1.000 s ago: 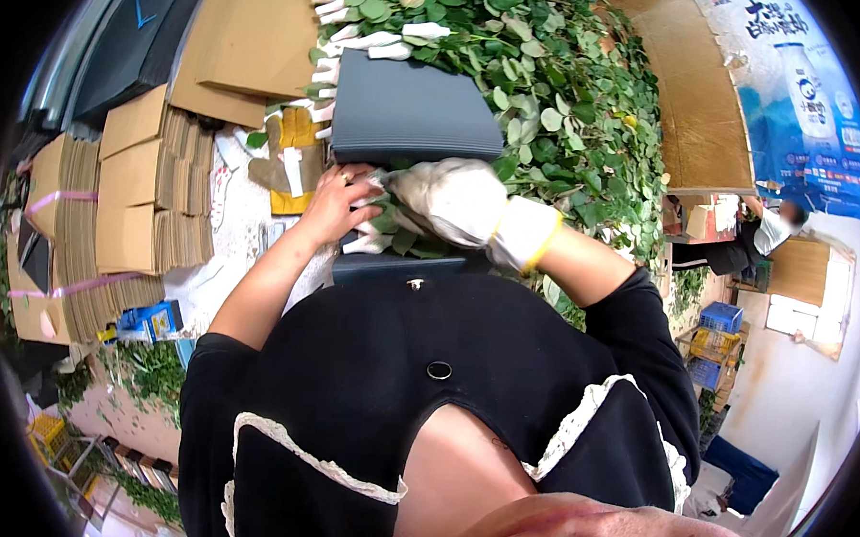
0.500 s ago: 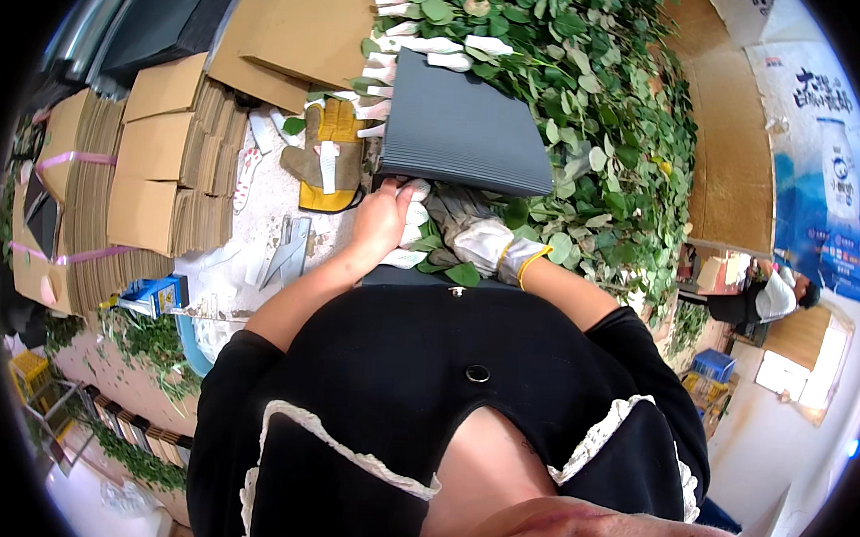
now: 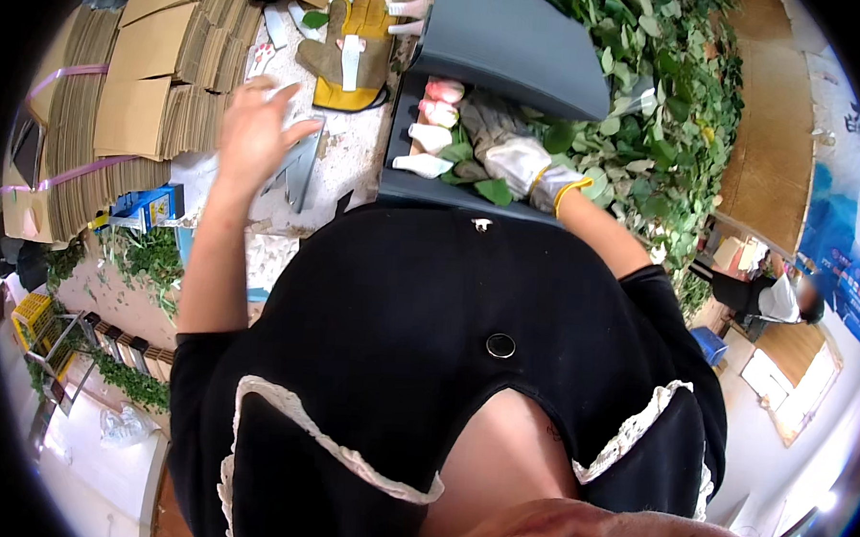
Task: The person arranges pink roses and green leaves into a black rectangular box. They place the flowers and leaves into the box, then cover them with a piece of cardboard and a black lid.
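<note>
My left hand (image 3: 253, 136) is bare, raised over the left of the table, with its fingers apart and nothing in them. Beneath and beside it lie flat metal strips (image 3: 305, 172). My right hand (image 3: 516, 157), in a grey-and-white glove with yellow trim, is closed over leafy rose stems; its fingertips are partly hidden among them. Left of this glove, pink-and-white roses (image 3: 443, 90), some in white sleeves (image 3: 430, 138), lie in a row on a dark grey corrugated sheet (image 3: 407, 185). Another dark grey piece (image 3: 521, 42) covers the flowers just beyond.
A yellow-and-brown work glove (image 3: 353, 59) lies beyond my left hand. Strapped stacks of flat cardboard (image 3: 134, 116) stand at left, near a blue box (image 3: 154, 205). Leafy stems (image 3: 686, 117) are heaped at right against a cardboard wall (image 3: 772, 130). Another person (image 3: 779, 298) is at far right.
My left hand has come off the roses and moved left, fingers spreading. The gloved right hand stays at the stems. More of the near roses shows, and the whole view has shifted.
</note>
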A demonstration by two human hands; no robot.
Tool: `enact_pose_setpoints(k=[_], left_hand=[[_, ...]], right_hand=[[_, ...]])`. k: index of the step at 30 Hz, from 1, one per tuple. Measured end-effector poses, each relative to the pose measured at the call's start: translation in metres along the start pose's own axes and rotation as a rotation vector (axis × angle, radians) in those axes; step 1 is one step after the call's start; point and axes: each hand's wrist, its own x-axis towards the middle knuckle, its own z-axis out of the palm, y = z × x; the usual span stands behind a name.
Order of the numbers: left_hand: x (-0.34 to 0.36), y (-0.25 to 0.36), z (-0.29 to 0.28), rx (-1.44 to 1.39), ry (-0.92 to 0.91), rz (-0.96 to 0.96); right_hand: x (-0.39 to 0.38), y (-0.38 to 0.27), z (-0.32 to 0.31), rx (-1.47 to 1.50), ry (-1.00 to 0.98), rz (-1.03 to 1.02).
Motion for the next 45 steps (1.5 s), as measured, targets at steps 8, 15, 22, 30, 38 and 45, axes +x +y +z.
enact_pose_setpoints(k=[8, 15, 22, 30, 38, 45], left_hand=[[0.009, 0.073, 0.099, -1.081, -0.319, -0.182], [-0.021, -0.039, 0.01, -0.495, -0.357, -0.292], [0.008, 0.059, 0.048, -0.819, -0.649, -0.06], [0.001, -0.001, 0.012, -0.679, -0.504, -0.145], [0.006, 0.046, 0.051, -1.013, -0.694, -0.118], [0.01, 0.023, -0.024, -0.4, -0.471, 0.049]], right_hand=[[0.012, -0.068, -0.066, -0.256, -0.078, 0.156], [0.009, -0.078, -0.071, -0.182, -0.157, 0.246], [0.013, -0.057, -0.05, -0.269, -0.055, 0.18], [0.008, -0.057, -0.052, -0.166, -0.108, 0.212], [0.012, -0.063, -0.059, -0.194, -0.11, 0.186], [0.011, -0.088, -0.078, -0.204, -0.114, 0.322]])
